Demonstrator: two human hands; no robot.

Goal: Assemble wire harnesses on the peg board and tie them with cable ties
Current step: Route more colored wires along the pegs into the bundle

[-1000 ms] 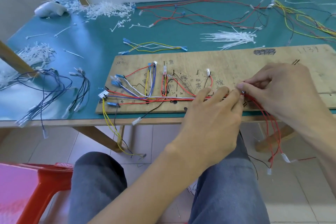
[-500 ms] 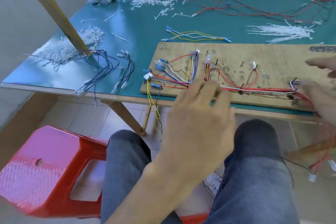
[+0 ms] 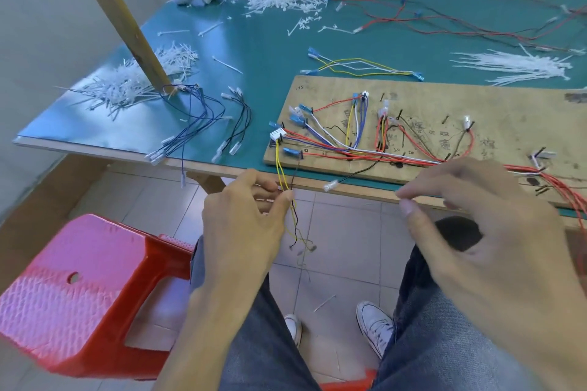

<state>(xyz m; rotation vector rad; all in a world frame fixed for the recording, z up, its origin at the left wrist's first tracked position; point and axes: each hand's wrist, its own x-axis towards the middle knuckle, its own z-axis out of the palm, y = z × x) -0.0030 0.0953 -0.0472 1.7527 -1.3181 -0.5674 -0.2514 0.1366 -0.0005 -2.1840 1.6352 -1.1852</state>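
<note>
Left hand (image 3: pixel 244 225) pinches the dangling yellow wires (image 3: pixel 278 165) just below the peg board (image 3: pixel 508 108) left end. Right hand (image 3: pixel 476 232) is loose and looks empty. Still the routing step; next probably needs those ends lifted onto pegs.

Peg board (image 3: pixel 444 95): handwritten "75" at top-left corner; other scrawled marks illegible.

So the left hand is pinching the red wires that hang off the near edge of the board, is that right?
Not quite. In the head view the left hand pinches the yellow wires hanging off the near edge of the board, not red ones.
</note>
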